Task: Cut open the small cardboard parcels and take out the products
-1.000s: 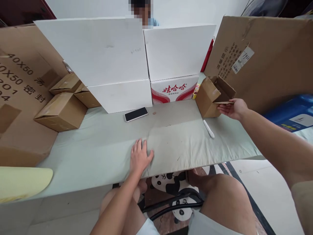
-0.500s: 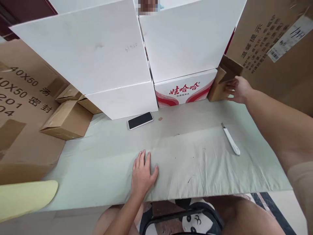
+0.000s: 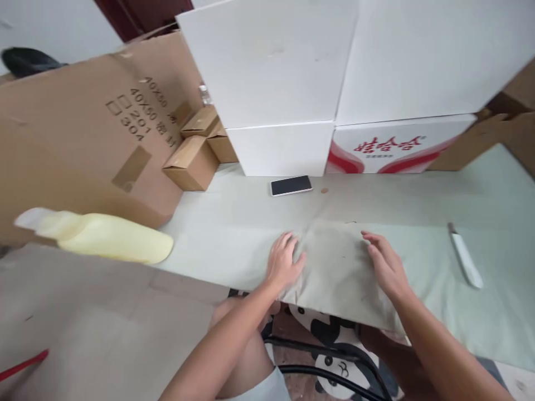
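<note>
My left hand (image 3: 286, 260) rests on the pale green cloth (image 3: 234, 239) near the table's front edge, fingers slightly bent and apart, with nothing in them. To its right, my right hand (image 3: 388, 266) is held over the cloth, fingers stretched out and palm turned inward, also holding nothing. A phone (image 3: 291, 185) with a dark screen lies beyond the left hand, and a small brown disc (image 3: 324, 190) is beside it. On the far right lies a white-handled craft knife (image 3: 466, 259), its short blade pointing away from me.
White boxes (image 3: 284, 147) are stacked along the back, one with red lettering (image 3: 388, 147). Small cardboard boxes (image 3: 192, 164) and a large carton (image 3: 96, 117) stand at the left. A yellow bottle-shaped object (image 3: 117, 236) juts over the front left edge.
My right hand has let go of the cardboard box at the right and come back to the middle. The view has swung left; my left hand stays on the cloth.
</note>
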The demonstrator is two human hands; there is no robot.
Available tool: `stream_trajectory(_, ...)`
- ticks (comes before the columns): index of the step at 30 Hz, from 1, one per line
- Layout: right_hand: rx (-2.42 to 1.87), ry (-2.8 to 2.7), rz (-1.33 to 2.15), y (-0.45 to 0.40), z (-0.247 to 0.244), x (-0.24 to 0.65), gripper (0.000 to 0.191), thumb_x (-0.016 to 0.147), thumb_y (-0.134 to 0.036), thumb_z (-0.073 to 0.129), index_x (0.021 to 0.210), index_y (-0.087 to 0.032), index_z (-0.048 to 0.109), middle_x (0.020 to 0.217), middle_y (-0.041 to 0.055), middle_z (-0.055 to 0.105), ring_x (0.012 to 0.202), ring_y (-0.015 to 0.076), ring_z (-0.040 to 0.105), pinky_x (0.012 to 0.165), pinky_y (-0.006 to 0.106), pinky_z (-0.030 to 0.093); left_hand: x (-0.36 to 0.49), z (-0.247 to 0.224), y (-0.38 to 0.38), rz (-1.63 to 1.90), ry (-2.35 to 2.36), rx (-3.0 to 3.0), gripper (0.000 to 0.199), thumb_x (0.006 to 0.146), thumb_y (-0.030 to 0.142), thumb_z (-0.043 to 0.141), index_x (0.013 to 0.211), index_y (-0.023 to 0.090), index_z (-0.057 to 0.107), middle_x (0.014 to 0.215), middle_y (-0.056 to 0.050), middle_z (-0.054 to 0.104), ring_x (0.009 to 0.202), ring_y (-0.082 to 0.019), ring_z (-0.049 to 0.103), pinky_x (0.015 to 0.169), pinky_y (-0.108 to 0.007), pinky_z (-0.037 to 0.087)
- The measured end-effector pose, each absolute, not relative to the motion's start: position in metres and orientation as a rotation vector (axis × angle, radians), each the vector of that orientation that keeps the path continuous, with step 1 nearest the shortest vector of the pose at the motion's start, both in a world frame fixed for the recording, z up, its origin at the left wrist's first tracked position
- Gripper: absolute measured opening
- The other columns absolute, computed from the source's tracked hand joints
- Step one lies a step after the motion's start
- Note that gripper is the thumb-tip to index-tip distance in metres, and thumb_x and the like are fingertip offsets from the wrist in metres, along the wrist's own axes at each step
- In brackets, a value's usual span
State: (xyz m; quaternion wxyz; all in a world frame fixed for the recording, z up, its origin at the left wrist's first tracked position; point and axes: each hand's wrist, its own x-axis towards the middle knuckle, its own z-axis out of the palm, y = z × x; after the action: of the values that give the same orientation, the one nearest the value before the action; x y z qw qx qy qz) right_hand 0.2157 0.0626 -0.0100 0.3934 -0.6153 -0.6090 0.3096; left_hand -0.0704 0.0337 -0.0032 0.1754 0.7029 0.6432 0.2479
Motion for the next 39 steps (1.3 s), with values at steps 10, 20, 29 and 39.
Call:
stream_trajectory(10,-1.401,-2.193,0.023,0.053,-0.043,0.197,0.032,0.098,-0.047,0.045,0.106,-0.019,0.060,0.122,0.0166,0.072,0.117,0.0341,0.070,0.097,0.050,0.055,-0.303,0.090,0.160,0.912,2.462,1.352,0.033,0.098,0.039,0.045,0.079,0.019,0.065,0.093,-0.015,0.071,0.105,-0.035,0.068,0.085,-0.042,0.052)
stream_trajectory(20,-1.367,-2.257,-0.067,0.050,-0.036,0.192,0.026,0.099,-0.044,0.046,0.099,-0.021,0.058,0.124,0.0153,0.071,0.115,0.0334,0.069,0.091,0.048,0.055,-0.393,0.119,0.230,0.621,3.016,1.314,0.067,0.074,0.050,0.080,0.127,0.019,0.053,0.145,-0.023,0.050,0.143,-0.046,0.043,0.116,-0.064,0.039)
stream_trajectory(29,-1.433,-2.219,0.040,0.051,-0.042,0.193,0.030,0.097,-0.045,0.047,0.094,-0.020,0.063,0.124,0.0162,0.071,0.119,0.0343,0.067,0.096,0.051,0.055,-0.346,0.126,0.190,0.638,2.973,1.130,0.083,0.073,0.048,0.082,0.138,0.014,0.042,0.146,-0.027,0.047,0.137,-0.045,0.052,0.114,-0.054,0.043)
stream_trajectory(39,-1.539,-1.978,0.154,0.045,-0.021,0.215,0.025,0.091,-0.034,0.047,0.098,-0.019,0.066,0.124,0.0169,0.070,0.124,0.0327,0.063,0.108,0.056,0.047,-0.264,0.104,0.024,0.968,2.606,1.452,0.073,0.063,0.036,0.085,0.122,0.024,0.044,0.142,-0.014,0.051,0.131,-0.031,0.058,0.109,-0.045,0.048)
